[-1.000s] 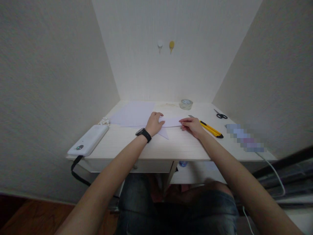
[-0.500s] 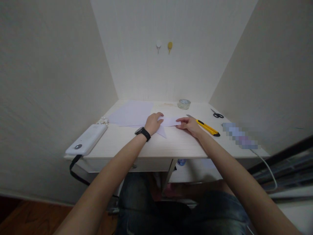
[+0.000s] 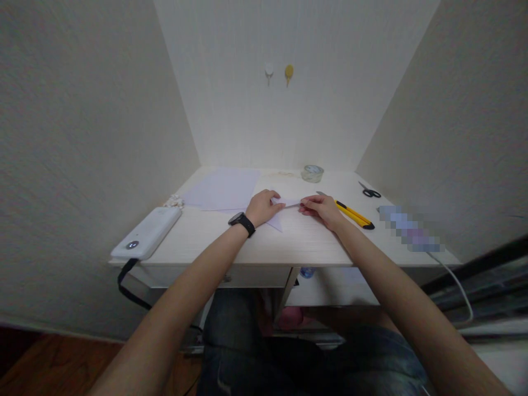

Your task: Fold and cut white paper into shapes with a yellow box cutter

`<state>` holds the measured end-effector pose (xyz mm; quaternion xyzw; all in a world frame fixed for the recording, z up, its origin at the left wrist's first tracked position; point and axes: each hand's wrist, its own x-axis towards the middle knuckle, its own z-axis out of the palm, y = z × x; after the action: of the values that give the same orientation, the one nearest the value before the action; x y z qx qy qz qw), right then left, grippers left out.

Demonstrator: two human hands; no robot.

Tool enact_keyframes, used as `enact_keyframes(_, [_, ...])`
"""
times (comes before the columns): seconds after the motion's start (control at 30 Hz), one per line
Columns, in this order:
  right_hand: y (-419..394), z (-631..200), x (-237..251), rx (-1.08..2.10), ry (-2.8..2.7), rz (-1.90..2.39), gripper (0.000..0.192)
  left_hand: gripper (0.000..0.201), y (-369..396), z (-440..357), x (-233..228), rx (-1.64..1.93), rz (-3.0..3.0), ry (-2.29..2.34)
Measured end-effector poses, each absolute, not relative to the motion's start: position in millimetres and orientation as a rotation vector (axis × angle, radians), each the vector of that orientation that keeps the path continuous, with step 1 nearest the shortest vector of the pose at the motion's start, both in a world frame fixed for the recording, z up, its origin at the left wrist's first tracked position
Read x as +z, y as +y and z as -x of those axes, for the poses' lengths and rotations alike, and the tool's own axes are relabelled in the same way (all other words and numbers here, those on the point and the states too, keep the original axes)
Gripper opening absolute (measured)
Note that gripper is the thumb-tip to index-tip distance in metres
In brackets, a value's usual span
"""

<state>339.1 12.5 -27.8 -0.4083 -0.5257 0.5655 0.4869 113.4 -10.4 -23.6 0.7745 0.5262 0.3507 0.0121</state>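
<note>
Between my hands, just above the white desk, is a narrow piece of white paper point(image 3: 292, 203). My left hand point(image 3: 263, 208), with a black watch on its wrist, pinches the paper's left end between thumb and fingers. At the right end my right hand point(image 3: 320, 209) grips the same paper with its fingertips. A pointed paper piece point(image 3: 275, 222) lies on the desk partly under my left hand. Right beside my right hand rests a yellow and black utility knife point(image 3: 355, 215), its blade end partly hidden behind the hand.
White paper sheets point(image 3: 225, 190) lie at the back left. A roll of clear tape point(image 3: 312, 174) sits near the back wall, and black-handled scissors point(image 3: 370, 191) at the right. A white power bank-like device point(image 3: 146, 234) with a black strap stands on the left edge. A blurred-out item point(image 3: 408, 228) lies right.
The paper between my hands has gone from a wider, flat-looking strip to a narrower, tilted one. My left thumb and fingers have shifted slightly right along it.
</note>
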Motion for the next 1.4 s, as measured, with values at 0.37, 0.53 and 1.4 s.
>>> enact_keyframes(0.37, [13.5, -339.8, -26.6, 1.387, -1.251, 0.987, 0.004, 0.029, -8.9, -110.7, -22.4, 1.122, -2.339, 1.612])
enact_keyframes(0.53, [15.4, -344.1, -23.1, 1.487, -1.145, 0.932, 0.003, 0.024, -8.4, -109.2, -19.2, 1.138, -2.171, 1.616])
enact_keyframes(1.4, [30.0, -359.5, -46.8, 0.627, -1.618, 1.181, 0.027, 0.023, -11.3, -108.5, -20.3, 1.026, -2.307, 1.556])
